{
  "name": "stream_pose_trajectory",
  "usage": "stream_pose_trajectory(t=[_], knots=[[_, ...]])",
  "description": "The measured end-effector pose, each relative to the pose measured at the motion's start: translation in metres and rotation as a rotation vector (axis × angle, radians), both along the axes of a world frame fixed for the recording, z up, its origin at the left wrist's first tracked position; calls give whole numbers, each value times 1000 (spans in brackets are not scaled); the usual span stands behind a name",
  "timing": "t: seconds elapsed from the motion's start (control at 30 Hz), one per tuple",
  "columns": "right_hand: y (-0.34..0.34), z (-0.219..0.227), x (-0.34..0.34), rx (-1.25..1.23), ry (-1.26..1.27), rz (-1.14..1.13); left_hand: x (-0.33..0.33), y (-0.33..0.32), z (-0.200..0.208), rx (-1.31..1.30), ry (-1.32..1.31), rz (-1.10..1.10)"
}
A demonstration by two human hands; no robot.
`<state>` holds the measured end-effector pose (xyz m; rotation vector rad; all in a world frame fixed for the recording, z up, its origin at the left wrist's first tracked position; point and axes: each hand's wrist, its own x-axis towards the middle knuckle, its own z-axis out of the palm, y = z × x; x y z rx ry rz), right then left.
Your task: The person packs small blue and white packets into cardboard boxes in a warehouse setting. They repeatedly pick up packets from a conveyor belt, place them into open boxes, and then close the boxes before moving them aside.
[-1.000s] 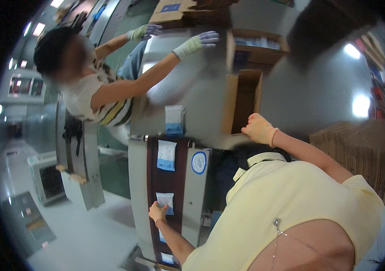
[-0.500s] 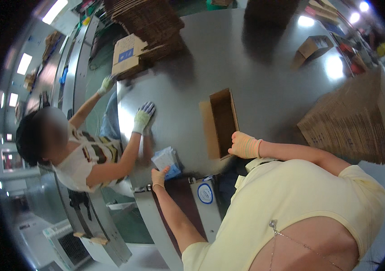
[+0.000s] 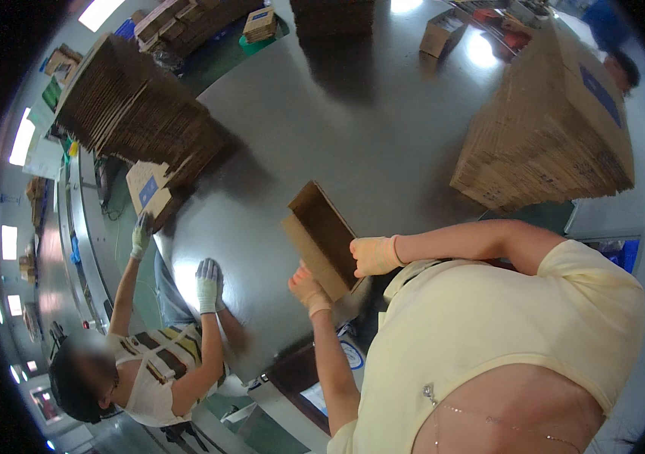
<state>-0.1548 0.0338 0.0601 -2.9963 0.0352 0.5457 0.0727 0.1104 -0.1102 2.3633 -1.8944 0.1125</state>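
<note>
Open carton, long, brown corrugated board, on sheeny grey surface; ridged cardboard stack right of it. Right hand, fingers pinching carton's right rim. Left hand at its left wall, fingers curled, grip can't be told; carton's floor shadowed, pale packet below mostly hidden by forearm.

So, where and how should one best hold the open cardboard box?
Likely by the right rim of the open cardboard box, toward its near end, coming from the right: the opening faces up, leaving a thin edge to pinch, and the right hand is there.
</note>
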Motion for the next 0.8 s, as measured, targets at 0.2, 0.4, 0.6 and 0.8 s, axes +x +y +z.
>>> stream_pose_trajectory(t=[0.2,0.4,0.6,0.8], knots=[[-5,-7,-13,-67,59,-10,16,-18,123,-146,582,290],[-1,-1,-12,-92,19,-11,-17,-37,182,-299,1588,-26],[-2,-26,-5,204,-69,-226,-63,-59,127,-140,1494,-59],[1,-14,-13,311,-98,-372,-83,-50,91,-242,1230,-45]])
